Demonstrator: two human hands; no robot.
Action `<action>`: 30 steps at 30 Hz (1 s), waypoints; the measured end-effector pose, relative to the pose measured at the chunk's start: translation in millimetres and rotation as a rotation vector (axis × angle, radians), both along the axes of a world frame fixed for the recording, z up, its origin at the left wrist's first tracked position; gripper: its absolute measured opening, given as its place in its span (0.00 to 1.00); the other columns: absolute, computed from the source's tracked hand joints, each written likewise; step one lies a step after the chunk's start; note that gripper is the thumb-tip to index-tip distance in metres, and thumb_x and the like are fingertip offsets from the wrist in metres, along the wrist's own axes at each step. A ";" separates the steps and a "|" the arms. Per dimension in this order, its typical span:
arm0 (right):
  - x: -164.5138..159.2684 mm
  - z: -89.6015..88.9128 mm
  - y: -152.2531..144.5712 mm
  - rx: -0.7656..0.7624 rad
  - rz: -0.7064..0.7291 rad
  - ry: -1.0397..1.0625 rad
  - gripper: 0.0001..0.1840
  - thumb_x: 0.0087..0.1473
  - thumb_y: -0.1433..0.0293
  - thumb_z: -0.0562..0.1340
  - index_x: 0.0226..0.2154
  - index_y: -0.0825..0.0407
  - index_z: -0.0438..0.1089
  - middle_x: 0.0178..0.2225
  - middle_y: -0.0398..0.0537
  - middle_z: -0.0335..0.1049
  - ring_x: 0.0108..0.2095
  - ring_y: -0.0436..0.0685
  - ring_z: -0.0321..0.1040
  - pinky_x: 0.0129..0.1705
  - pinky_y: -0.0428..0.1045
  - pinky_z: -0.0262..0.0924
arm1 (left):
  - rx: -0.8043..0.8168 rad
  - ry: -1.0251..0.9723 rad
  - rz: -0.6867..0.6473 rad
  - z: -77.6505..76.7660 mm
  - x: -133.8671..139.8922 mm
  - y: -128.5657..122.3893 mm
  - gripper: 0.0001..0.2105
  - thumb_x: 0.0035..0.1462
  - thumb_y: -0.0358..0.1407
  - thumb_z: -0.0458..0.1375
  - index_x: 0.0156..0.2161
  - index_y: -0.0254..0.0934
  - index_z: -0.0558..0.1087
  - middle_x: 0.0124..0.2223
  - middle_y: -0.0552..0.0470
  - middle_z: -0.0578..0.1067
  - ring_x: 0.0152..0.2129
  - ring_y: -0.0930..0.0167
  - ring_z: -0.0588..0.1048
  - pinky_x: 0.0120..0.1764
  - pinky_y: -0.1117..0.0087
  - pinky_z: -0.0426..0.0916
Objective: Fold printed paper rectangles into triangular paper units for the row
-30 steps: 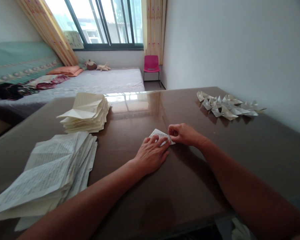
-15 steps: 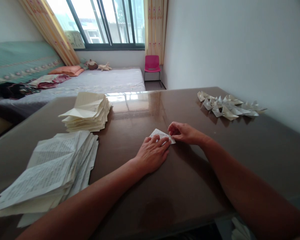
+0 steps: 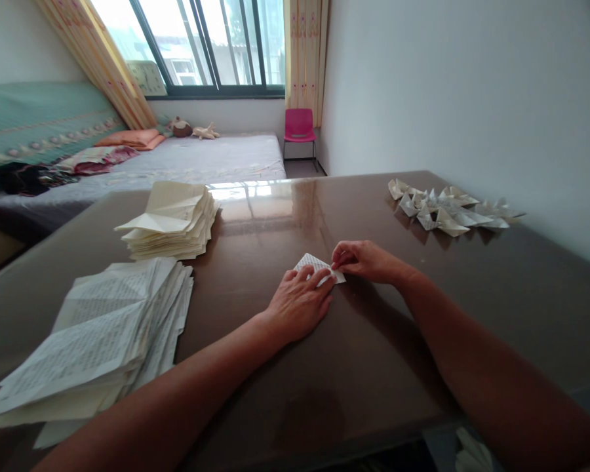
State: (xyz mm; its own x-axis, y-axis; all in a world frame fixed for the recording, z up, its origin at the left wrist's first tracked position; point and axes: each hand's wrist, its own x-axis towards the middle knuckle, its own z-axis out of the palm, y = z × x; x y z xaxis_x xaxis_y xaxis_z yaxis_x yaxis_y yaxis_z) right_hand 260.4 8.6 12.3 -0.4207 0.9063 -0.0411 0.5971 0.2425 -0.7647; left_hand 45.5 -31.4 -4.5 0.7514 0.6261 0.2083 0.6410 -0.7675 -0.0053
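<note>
The folded paper (image 3: 307, 261) is lying on the worktop (image 3: 285, 387). The left hand (image 3: 299, 300) is resting over it, fingers slightly spread; the right hand (image 3: 364, 261) is pinching its three-o'clock side. From it, folded shapes (image 3: 451, 208) are sitting toward two, cream sheets (image 3: 172, 226) toward ten, printed sheets (image 3: 91, 337) toward eight.

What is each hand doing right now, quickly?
Left hand: open, lying over the folded paper.
Right hand: closed in a pinch at the paper's right end; whether it grips any cannot be told.
</note>
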 end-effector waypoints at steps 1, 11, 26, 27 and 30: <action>0.2 2.2 -1.2 0.021 0.012 -0.025 0.07 0.47 0.74 0.60 0.33 0.52 0.66 0.34 0.46 0.77 0.36 0.53 0.74 0.39 0.47 0.64 | 0.000 -0.002 0.000 -0.3 -0.1 0.2 0.18 0.64 0.41 0.45 0.58 0.46 0.61 0.61 0.53 0.63 0.51 0.63 0.61 0.49 0.60 0.58; 3.6 9.7 -5.8 0.056 0.095 -0.056 0.11 0.51 0.76 0.56 0.40 0.52 0.66 0.40 0.49 0.76 0.41 0.53 0.72 0.44 0.48 0.64 | 0.001 0.014 -0.022 -1.5 0.0 1.8 0.20 0.65 0.41 0.43 0.60 0.44 0.59 0.60 0.53 0.65 0.51 0.62 0.62 0.49 0.59 0.58; -6.0 26.6 -23.0 0.320 0.108 -0.654 0.15 0.51 0.65 0.63 0.44 0.45 0.71 0.38 0.48 0.73 0.34 0.54 0.70 0.36 0.45 0.58 | -0.038 -0.001 -0.049 11.5 -5.2 7.1 0.16 0.63 0.39 0.45 0.55 0.44 0.65 0.54 0.53 0.71 0.49 0.64 0.64 0.47 0.61 0.60; -9.6 27.5 -23.8 0.354 0.109 -0.694 0.15 0.52 0.64 0.62 0.44 0.45 0.72 0.37 0.48 0.72 0.32 0.54 0.70 0.34 0.45 0.58 | -0.051 0.003 -0.071 17.8 -10.5 10.0 0.15 0.63 0.38 0.45 0.52 0.45 0.67 0.53 0.53 0.72 0.49 0.65 0.64 0.47 0.61 0.61; -18.8 29.0 -26.2 0.434 0.159 -0.773 0.12 0.52 0.65 0.62 0.41 0.46 0.73 0.35 0.50 0.72 0.35 0.57 0.68 0.34 0.47 0.57 | -0.062 -0.023 0.058 36.7 -32.7 20.0 0.12 0.61 0.34 0.48 0.47 0.40 0.70 0.48 0.49 0.73 0.47 0.65 0.66 0.47 0.63 0.63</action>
